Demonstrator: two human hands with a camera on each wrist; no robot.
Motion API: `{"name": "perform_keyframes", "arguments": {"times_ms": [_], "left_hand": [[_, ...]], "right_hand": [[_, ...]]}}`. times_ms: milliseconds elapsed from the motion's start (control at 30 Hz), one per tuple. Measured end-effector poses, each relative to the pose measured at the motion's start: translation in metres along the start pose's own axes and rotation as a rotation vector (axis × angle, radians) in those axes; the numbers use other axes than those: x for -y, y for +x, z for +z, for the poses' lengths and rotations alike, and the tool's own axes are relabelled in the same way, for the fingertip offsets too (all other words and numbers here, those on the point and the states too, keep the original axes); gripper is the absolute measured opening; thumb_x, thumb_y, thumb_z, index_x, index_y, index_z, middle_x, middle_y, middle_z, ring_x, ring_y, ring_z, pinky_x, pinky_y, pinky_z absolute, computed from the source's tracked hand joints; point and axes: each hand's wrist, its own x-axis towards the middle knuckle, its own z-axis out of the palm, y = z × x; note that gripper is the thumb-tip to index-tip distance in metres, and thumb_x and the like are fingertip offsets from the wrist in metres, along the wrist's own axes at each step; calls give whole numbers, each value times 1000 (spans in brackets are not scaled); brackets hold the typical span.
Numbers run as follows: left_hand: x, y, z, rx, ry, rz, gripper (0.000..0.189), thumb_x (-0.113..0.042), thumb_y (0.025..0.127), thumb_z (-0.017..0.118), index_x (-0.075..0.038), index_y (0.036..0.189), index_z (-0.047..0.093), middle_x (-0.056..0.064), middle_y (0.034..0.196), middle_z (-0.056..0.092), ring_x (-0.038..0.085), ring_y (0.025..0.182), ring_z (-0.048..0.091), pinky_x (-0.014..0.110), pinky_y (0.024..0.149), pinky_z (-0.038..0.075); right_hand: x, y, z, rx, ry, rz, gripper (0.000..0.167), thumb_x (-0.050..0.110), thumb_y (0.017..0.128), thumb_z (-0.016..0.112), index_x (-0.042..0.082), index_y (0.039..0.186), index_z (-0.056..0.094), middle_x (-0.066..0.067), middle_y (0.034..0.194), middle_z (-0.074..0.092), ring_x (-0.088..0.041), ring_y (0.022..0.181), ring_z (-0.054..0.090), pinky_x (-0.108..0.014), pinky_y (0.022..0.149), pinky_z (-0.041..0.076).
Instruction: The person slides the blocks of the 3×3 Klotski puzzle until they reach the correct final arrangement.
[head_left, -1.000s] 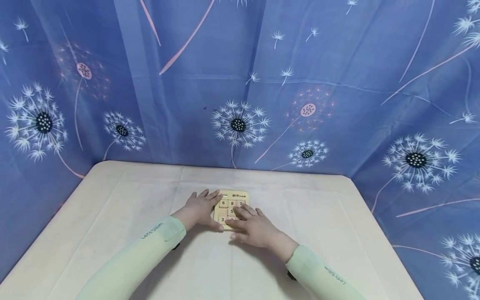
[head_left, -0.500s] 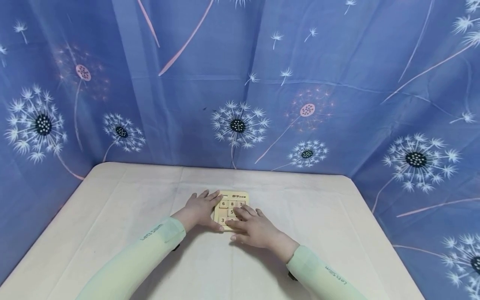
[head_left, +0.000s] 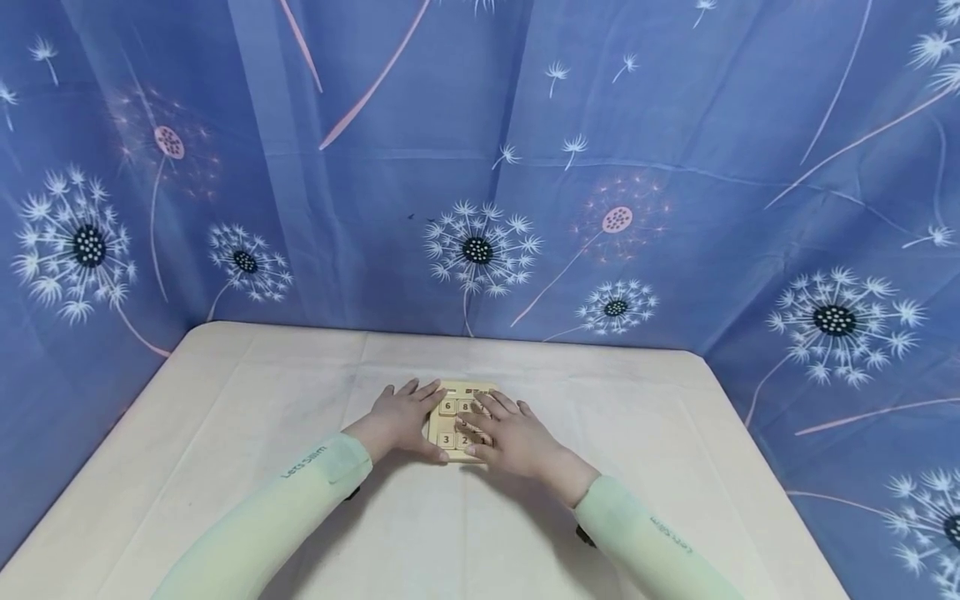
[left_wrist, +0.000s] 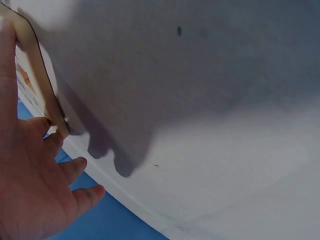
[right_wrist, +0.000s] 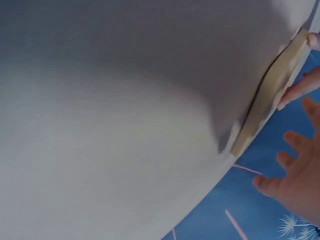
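Observation:
A yellow number sliding puzzle (head_left: 433, 428) lies flat on the table, with a gap at the left of its middle row. Tiles 6 (head_left: 447, 407), 8 (head_left: 465, 407), 3 (head_left: 446, 440) and 2 (head_left: 465, 441) can be read; others are partly covered. My left hand (head_left: 401, 418) holds the puzzle's left side, thumb at the near corner and index finger at the far one. In the left wrist view, its other fingers spread beyond the edge of the board (left_wrist: 42, 75). Over the right-hand tiles lies my right hand (head_left: 521, 439), fingers extended and one fingertip near tile 5.
The pale table (head_left: 360, 533) stretches around the puzzle on all sides. Behind its far edge hangs a blue curtain (head_left: 360, 250) with dandelion prints, which also closes off the left and right.
My right hand has shifted slightly away from me, uncovering tiles 2 and 1 in the near row and covering more of the upper right. Left hand and puzzle stay in place.

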Motion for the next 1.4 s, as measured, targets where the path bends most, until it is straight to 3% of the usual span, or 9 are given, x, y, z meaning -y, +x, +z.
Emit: {"name": "perform_keyframes", "arguments": {"times_ms": [167, 933, 1400], "left_hand": [[0, 0, 0, 9, -10, -3, 115, -75, 73, 76, -21, 163, 29, -1, 174, 20, 38, 160, 22, 65, 128, 23], [-2, 0, 2, -1, -22, -12, 114, -74, 73, 77, -21, 163, 31, -2, 173, 22, 36, 160, 23, 64, 128, 24], [-1, 1, 0, -6, -26, -12, 113, -73, 74, 77, -21, 163, 31, -2, 173, 22, 37, 159, 23, 65, 127, 24]], "right_hand": [[-4, 5, 1, -13, 21, -22, 56, 52, 105, 48, 25, 154, 47, -13, 168, 33, -42, 156, 28, -72, 120, 31], [-6, 25, 4, 15, 52, 25, 56, 52, 104, 51, 25, 153, 50, -13, 164, 41, -43, 153, 34, -75, 117, 33], [-4, 33, 8, 27, 13, 55, 59, 58, 102, 51, 28, 154, 49, -12, 167, 36, -41, 157, 27, -72, 121, 30]]}}
